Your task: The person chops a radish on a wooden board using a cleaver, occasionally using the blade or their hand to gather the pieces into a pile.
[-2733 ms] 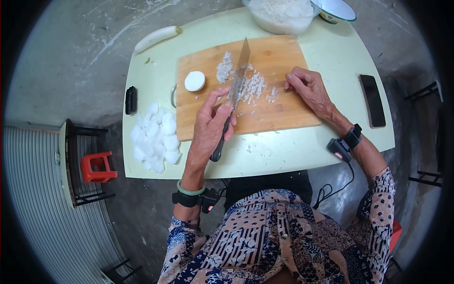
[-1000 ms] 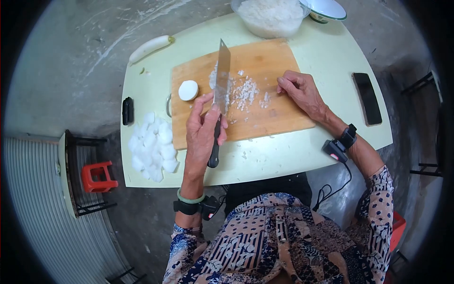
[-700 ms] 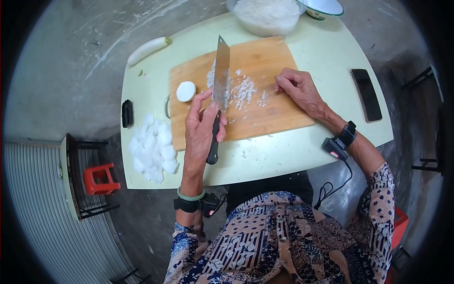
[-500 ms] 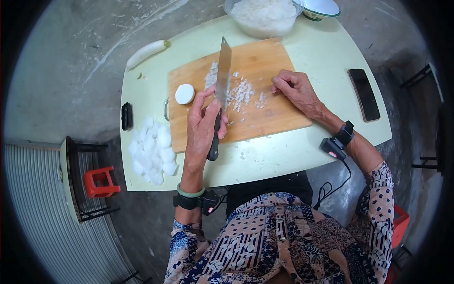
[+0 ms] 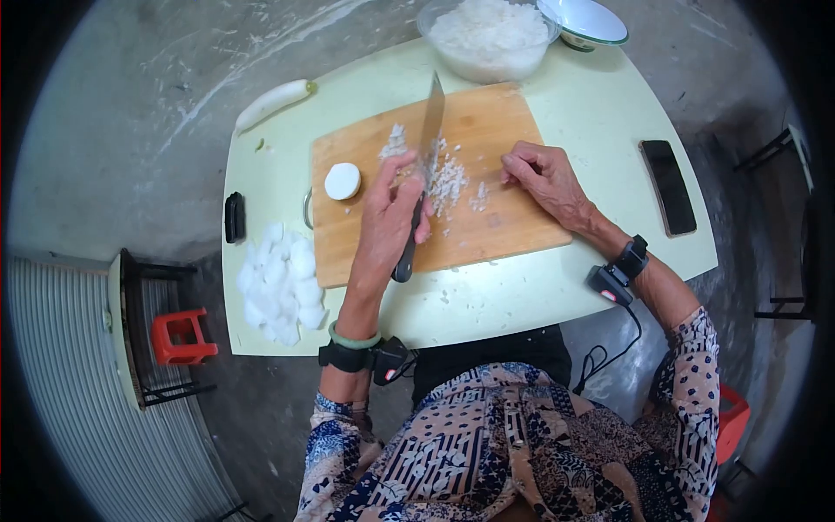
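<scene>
My left hand [image 5: 387, 222] is wrapped round the black handle of a cleaver [image 5: 431, 122], whose blade points away from me above the wooden cutting board [image 5: 487, 117]. Finely chopped white bits [image 5: 448, 184] lie right of the blade, and a smaller heap [image 5: 395, 141] lies to its left. My right hand [image 5: 552, 183] is curled closed at the board's right side, with nothing visible in its fingers. A cut piece of white radish [image 5: 343, 180] stands on the board's left part, cut face up.
White slices [image 5: 280, 283] are piled left of the board. Behind lie a whole white radish [image 5: 277, 104], a clear bowl [image 5: 487, 71] heaped with white shreds, and an enamel bowl [image 5: 593, 22]. A phone [image 5: 668, 187] rests at right, a black object [image 5: 234, 217] at left.
The cleaver and my left hand have shifted right, toward the chopped bits. My right hand stays curled in about the same place. The view has moved slightly.
</scene>
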A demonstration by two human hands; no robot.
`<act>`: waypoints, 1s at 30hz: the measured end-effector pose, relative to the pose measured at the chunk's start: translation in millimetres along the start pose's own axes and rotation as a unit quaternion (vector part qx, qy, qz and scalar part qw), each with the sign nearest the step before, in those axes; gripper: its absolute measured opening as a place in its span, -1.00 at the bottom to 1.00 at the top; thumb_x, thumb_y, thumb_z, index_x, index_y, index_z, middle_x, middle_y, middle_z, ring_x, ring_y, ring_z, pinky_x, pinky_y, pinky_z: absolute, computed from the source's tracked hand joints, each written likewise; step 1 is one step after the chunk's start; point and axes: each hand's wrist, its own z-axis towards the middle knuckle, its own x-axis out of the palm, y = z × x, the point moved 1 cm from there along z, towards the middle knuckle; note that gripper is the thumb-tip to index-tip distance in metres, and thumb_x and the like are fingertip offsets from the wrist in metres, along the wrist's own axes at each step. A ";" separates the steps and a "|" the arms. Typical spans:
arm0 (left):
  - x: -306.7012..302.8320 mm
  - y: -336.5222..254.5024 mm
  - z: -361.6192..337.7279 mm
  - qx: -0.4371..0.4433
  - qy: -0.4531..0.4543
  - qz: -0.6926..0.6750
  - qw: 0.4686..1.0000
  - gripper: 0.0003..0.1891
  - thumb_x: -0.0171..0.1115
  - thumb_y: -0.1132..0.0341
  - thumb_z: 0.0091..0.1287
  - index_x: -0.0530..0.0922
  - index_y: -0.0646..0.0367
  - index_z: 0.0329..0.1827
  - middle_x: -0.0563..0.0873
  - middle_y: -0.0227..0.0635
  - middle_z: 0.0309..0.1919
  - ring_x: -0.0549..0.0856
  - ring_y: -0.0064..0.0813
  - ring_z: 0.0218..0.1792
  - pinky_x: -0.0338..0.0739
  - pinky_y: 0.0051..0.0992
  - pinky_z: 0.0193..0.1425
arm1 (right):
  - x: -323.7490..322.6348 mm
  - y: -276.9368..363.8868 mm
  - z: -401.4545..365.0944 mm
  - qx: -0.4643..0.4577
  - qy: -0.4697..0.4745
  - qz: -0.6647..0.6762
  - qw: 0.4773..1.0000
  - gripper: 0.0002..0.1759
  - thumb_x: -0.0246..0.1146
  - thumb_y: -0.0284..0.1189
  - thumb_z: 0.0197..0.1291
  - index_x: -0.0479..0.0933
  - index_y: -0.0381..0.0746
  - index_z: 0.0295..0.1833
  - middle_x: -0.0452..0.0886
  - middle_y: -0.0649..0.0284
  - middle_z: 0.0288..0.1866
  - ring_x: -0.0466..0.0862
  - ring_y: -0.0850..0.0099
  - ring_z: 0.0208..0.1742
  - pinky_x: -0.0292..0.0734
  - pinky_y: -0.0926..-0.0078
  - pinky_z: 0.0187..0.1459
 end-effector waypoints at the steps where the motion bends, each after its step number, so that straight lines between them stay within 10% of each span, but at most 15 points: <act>1: 0.6 1.5 1.8 -0.021 0.007 0.009 1.000 -0.59 0.07 0.27 0.64 0.41 0.21 0.47 0.61 -0.36 -0.49 0.49 -0.66 -0.67 0.38 -0.61 -0.59 | -0.4 -0.4 0.4 -0.001 0.001 0.000 1.000 -0.57 0.21 -0.26 0.55 0.62 -0.36 -0.35 0.63 0.33 -0.42 0.56 0.61 -0.34 0.50 0.55 -0.23; 30: 5.9 -7.3 -13.5 0.004 -0.019 -0.019 1.000 -0.61 0.06 0.30 0.64 0.40 0.22 0.45 0.61 -0.36 -0.49 0.46 -0.69 -0.68 0.33 -0.63 -0.61 | -0.8 -1.2 -0.4 -0.002 -0.002 0.002 1.000 -0.58 0.22 -0.25 0.54 0.63 -0.37 -0.31 0.67 0.32 -0.41 0.58 0.61 -0.34 0.52 0.54 -0.22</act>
